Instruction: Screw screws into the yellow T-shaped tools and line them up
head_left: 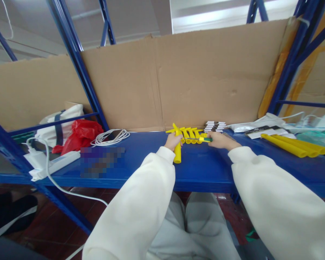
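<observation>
Extending both ways from left fingers (173, 140): yellow tube (177, 155)

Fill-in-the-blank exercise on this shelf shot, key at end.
The left grip holds a long yellow tube; the ____ grip holds a slim tool with a yellow-and-green handle.
A coiled white cable lies beside a crumpled ____ bag.
Behind the blue metal shelf stands a tall brown ____ sheet.
Missing words: right; red; cardboard.
</observation>
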Motion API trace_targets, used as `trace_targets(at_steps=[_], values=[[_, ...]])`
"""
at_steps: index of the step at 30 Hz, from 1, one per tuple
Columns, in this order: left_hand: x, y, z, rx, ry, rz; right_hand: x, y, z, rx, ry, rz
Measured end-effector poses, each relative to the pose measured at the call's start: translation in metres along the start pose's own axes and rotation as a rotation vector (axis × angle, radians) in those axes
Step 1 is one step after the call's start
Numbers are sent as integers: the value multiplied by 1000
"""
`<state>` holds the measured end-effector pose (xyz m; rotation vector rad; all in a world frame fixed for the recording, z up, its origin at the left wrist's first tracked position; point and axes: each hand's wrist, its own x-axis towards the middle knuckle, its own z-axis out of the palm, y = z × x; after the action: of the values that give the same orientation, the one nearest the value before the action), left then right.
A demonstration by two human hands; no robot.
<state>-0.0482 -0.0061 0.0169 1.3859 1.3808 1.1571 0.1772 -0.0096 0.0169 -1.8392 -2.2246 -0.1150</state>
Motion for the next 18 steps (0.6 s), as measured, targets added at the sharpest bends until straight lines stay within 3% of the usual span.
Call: trace_targets(at_steps=[9,18], values=[[-1,2,-1,-105,-26,-70,9,9,15,180,36,-151],[-6,7,0,-178,-61,-82,10,8,16,185,41,-158]])
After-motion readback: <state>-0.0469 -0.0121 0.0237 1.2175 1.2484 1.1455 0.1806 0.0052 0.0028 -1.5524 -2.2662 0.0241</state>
